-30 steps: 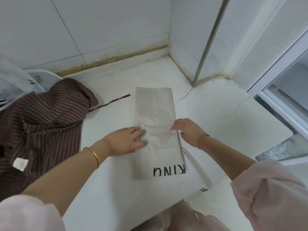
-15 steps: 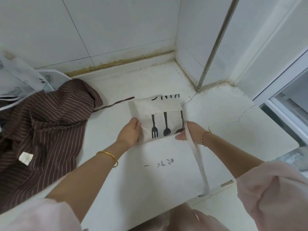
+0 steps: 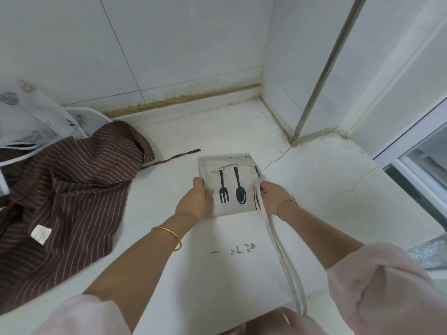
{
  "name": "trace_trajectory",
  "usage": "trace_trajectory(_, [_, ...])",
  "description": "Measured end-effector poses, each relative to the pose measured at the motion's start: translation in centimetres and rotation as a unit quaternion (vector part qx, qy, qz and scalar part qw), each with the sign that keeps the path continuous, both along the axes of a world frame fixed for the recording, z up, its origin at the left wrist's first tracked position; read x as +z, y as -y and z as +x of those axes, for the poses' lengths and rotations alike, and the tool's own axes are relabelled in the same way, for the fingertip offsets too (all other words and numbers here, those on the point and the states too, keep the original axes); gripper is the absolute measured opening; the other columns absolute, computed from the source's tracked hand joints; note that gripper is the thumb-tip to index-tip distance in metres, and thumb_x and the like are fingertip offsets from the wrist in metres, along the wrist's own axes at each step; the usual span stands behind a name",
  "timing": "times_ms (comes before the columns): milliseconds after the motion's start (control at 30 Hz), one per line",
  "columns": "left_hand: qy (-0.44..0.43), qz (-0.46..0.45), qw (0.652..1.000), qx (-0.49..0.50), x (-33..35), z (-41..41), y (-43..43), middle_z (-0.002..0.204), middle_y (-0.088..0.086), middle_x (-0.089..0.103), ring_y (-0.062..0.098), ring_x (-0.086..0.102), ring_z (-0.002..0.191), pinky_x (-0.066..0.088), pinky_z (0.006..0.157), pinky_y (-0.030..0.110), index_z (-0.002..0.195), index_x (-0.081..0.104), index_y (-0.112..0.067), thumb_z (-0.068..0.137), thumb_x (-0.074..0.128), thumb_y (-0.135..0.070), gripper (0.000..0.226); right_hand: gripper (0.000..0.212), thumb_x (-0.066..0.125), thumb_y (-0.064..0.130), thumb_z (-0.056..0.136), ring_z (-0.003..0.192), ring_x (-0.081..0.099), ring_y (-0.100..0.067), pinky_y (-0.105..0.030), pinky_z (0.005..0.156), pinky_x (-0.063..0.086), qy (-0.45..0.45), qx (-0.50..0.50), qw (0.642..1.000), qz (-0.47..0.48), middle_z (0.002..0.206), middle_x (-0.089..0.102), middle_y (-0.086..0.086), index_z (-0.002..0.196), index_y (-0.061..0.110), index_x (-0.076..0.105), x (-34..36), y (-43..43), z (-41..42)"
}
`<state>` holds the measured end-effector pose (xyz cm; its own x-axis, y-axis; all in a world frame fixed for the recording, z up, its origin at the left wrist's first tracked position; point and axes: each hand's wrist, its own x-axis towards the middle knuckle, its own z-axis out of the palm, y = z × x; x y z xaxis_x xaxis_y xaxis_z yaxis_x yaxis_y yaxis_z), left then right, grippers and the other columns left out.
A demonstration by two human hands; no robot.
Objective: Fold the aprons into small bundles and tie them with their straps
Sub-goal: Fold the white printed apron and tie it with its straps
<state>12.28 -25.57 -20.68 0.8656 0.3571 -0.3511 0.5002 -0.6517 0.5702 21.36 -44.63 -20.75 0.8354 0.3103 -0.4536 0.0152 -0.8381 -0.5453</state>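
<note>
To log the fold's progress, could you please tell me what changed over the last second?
The beige cloth apron with fork-and-spoon print, then a long flat strip, was folded away from the person into a shorter bundle. The left hand and right hand, then resting on it, now grip its side edges; its strap trails back from the right edge. The brown striped apron stayed put.

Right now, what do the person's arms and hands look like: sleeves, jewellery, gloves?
No gloves on either hand. The left hand has a plain gold bangle at the wrist. The right hand has a thin gold bracelet with a dark thread in it. The left sleeve and right sleeve are pale pink, bunched near the elbows, leaving the forearms uncovered.
</note>
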Motion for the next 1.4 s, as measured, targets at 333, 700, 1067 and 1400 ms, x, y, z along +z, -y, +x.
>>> trace_trajectory(333, [-0.044,0.031,0.998,0.027,-0.6,1.2,-0.2,0.080,0.010,0.048,0.028,0.052,0.076,0.039,0.065,0.033,0.107,0.028,-0.008,0.097,0.039,-0.019,0.018,0.030,0.033,0.016,0.100,0.104,0.057,-0.030,-0.033,0.087,0.045,0.009,0.047,0.990,-0.134,0.119,0.058,-0.013,0.122,0.005,0.048,-0.3,-1.9,0.8])
trace_trajectory(700, [-0.073,0.207,0.952,-0.213,0.4,4.3,2.9,0.156,0.003,-0.012,0.032,0.024,0.131,0.048,0.091,0.040,0.150,-0.004,-0.034,0.086,0.054,-0.056,0.089,0.039,0.054,0.052,0.086,0.062,0.049,-0.019,-0.026,0.057,0.039,-0.022,-0.032,0.999,-0.010,0.069,0.052,0.002,0.074,0.017,0.043,1.2,-1.3,0.2])
trace_trajectory(1067, [-0.119,0.188,0.942,-0.251,0.0,5.5,1.8,0.155,0.002,-0.011,0.034,0.020,0.134,0.043,0.097,0.043,0.150,-0.004,-0.035,0.083,0.053,-0.062,0.092,0.030,0.035,0.027,0.099,0.112,0.050,-0.018,-0.034,0.104,0.036,0.003,-0.419,0.830,0.368,0.116,0.055,-0.001,0.120,0.018,0.054,3.5,1.3,4.7])
trace_trajectory(1400, [0.005,0.221,0.948,-0.229,-0.8,5.4,-0.4,0.147,0.007,0.014,0.032,0.038,0.124,0.046,0.087,0.041,0.146,0.022,-0.029,0.098,0.040,-0.037,0.051,0.039,0.050,0.005,0.088,0.101,0.055,-0.026,-0.032,0.095,0.042,0.099,0.042,0.993,0.054,0.123,0.044,-0.010,0.127,0.010,0.052,1.1,-4.3,1.7])
